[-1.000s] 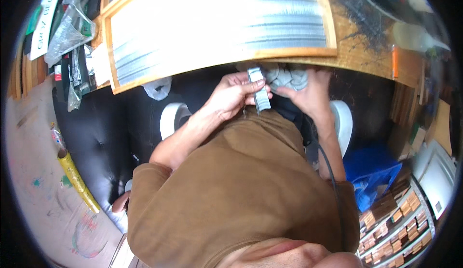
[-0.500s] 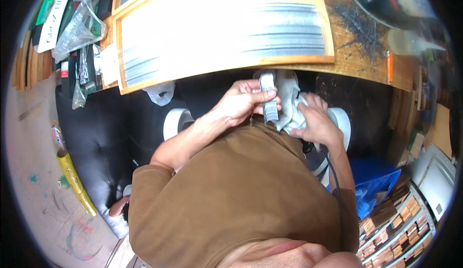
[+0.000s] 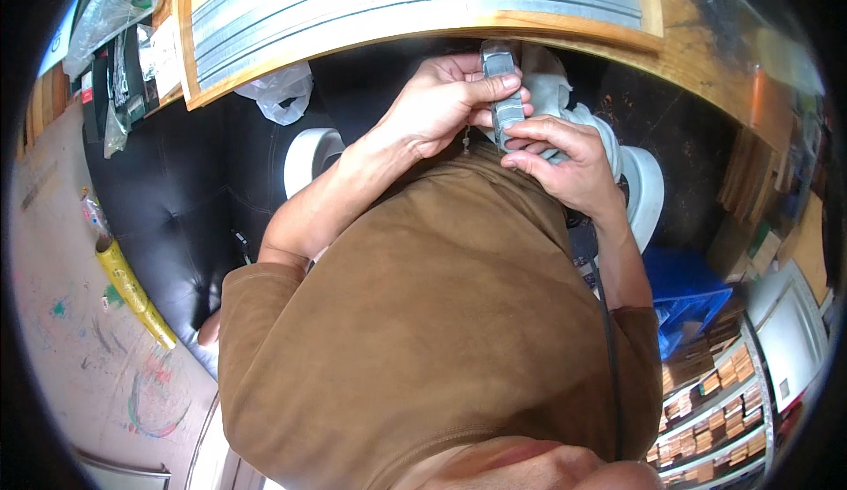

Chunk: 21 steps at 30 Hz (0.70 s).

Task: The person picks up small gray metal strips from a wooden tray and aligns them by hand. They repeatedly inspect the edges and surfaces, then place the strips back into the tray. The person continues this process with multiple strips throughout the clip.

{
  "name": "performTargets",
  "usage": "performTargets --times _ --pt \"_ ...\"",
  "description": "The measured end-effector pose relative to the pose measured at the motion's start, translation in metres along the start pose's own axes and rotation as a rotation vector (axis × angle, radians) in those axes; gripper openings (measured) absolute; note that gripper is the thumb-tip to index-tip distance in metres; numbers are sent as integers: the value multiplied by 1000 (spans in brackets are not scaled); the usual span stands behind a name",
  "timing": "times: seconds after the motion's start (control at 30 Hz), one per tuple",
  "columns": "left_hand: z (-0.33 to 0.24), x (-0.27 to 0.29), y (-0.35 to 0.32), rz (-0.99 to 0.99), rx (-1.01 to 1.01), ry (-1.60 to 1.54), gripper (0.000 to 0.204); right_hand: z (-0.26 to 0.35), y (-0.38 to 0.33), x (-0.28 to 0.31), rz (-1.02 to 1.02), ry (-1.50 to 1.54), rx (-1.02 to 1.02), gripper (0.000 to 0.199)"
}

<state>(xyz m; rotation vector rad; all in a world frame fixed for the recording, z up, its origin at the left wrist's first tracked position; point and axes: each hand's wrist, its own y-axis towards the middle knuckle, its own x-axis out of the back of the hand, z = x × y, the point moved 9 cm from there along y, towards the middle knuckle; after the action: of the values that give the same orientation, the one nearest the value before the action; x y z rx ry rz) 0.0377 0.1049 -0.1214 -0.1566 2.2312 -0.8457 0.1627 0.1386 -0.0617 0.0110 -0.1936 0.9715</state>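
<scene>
Above my lap, my left hand [image 3: 437,102] is closed around a short, narrow grey bar [image 3: 505,112] with banded segments, its thumb pressed across the upper half. The bar stands nearly lengthwise, tilted slightly. My right hand [image 3: 572,165] has thumb and fingers pinched at the bar's lower end. Beneath and beside that hand a pale cloth [image 3: 549,84] lies bunched in my lap. Just beyond both hands is the table edge, with a wood-framed tray [image 3: 565,24] on it holding rows of grey strips.
White chair arms [image 3: 311,157] flank me. A clear plastic bag [image 3: 281,93] hangs under the table at left. To the right are a blue crate [image 3: 684,300] and shelves of small wooden blocks [image 3: 728,402]. A yellow tube [image 3: 132,291] is at left.
My right hand has left the cloth and come left to the grey bar's lower end. My left hand keeps hold of the bar. The view has shifted, so the tray sits higher in the picture.
</scene>
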Motion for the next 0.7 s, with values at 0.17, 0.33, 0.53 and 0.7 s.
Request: performTargets --times 0.17,0.33,0.53,0.7 --pt "-3 0 -2 4 0 -19 25 2 7 -5 -32 -6 22 29" --pt "2 0 0 -5 19 -79 26 4 10 -4 -110 -66 135 17" --pt "2 -5 -2 0 11 -179 35 -1 8 -7 -139 -7 73 12" --pt "2 -9 -3 47 69 -222 41 -1 2 -4 -122 -26 88 11"
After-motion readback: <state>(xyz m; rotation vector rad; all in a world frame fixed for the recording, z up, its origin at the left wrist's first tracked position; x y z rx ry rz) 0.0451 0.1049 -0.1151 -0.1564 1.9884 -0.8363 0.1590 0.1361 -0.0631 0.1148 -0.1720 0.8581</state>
